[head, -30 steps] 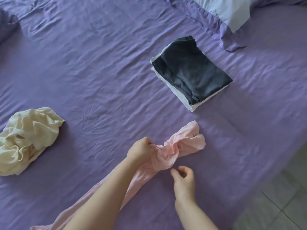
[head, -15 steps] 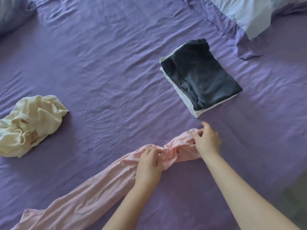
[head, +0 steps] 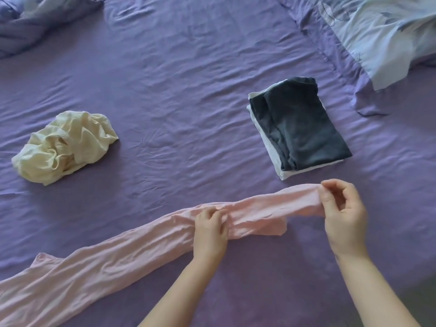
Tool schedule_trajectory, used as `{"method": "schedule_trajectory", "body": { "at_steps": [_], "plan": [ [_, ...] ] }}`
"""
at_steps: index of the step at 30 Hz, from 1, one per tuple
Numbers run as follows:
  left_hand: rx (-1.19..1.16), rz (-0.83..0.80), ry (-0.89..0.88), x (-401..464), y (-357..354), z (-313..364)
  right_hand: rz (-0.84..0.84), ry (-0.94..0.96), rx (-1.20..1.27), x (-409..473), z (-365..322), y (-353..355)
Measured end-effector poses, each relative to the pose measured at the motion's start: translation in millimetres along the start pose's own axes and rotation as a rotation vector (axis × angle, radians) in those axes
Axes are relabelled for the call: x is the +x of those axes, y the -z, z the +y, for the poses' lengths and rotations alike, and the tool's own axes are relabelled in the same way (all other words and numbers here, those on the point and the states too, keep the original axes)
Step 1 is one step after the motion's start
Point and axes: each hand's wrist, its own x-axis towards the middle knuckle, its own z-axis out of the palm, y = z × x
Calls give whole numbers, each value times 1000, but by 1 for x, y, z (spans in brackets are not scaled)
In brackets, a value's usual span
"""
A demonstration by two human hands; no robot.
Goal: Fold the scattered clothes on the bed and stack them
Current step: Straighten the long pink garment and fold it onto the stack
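Note:
A long pink garment [head: 113, 263] lies stretched across the purple bed sheet [head: 179, 95] from the lower left toward the right. My left hand [head: 210, 230] grips it near its middle. My right hand [head: 342, 213] pinches its right end, lifted slightly off the sheet. Beyond my right hand sits a folded stack: a dark grey garment [head: 304, 123] on top of a white one [head: 285, 173]. A crumpled cream garment [head: 63, 145] lies alone at the left.
A pale blue pillow [head: 382, 31] with a purple border lies at the top right. Bunched blue bedding [head: 26, 17] fills the top left corner. Bare floor shows at the lower right corner.
My right hand has pulled the bunched end of the pink garment out to the right, so that end is now stretched flat. My left hand keeps its grip near the middle.

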Motion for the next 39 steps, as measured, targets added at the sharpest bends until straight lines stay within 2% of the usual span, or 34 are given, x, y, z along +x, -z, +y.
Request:
{"method": "schedule_trajectory", "body": {
  "at_steps": [5, 9, 13, 20, 23, 25, 26, 29, 31, 35, 39],
  "plan": [
    [154, -59, 86, -2, -12, 2, 83, 52, -99, 25, 22, 22],
    [340, -197, 101, -2, -28, 7, -42, 72, -352, 34, 55, 21],
    [442, -338, 105, 1, -43, 18, -309, -149, -607, 27, 76, 7],
    [509, -348, 1, -4, -53, 35, -284, -353, -758, 11, 75, -11],
    [358, -313, -10, -5, -47, 43, -264, -429, -569, 16, 62, -10],
    [111, -183, -5, 0, -35, 47, -227, -340, -457, 14, 47, -13],
    [-72, -153, 65, 3, -27, 49, -204, -261, -400, 11, 36, -17],
    [-721, -189, 442, 15, 5, 55, -220, 32, -306, -9, 1, -42],
    [-968, -227, 579, 23, 23, 49, -291, 167, -318, -29, -16, -64],
    [-1247, -344, 676, 26, 51, 29, -418, 383, -321, -68, -29, -103],
    [-1271, -247, 754, 23, 61, 5, -481, 313, -161, -97, -23, -119]
  ]
}}
